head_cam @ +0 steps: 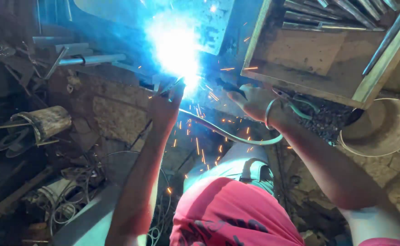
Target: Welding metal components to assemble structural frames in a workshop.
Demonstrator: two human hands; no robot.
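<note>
A blinding blue-white welding arc [177, 50] burns at the edge of a metal plate [216, 27], throwing orange sparks downward. My left hand [165, 107] reaches up to the arc and is shut on the electrode holder [175, 85]. Its cable [236, 136] curves right, passing under my other wrist. My right hand [254, 101], wearing a bangle, lies just right of the arc. It grips green-handled pliers [300, 107] whose handles stick out past the wrist. The pliers' jaws are hidden by glare.
A wooden crate [300, 54] of metal rods stands at upper right, with a round metal pan [384, 130] beside it. A steel pipe [92, 59], a dented can [49, 120] and tangled wire [72, 200] lie on the left. My pink shirt [227, 214] fills the bottom.
</note>
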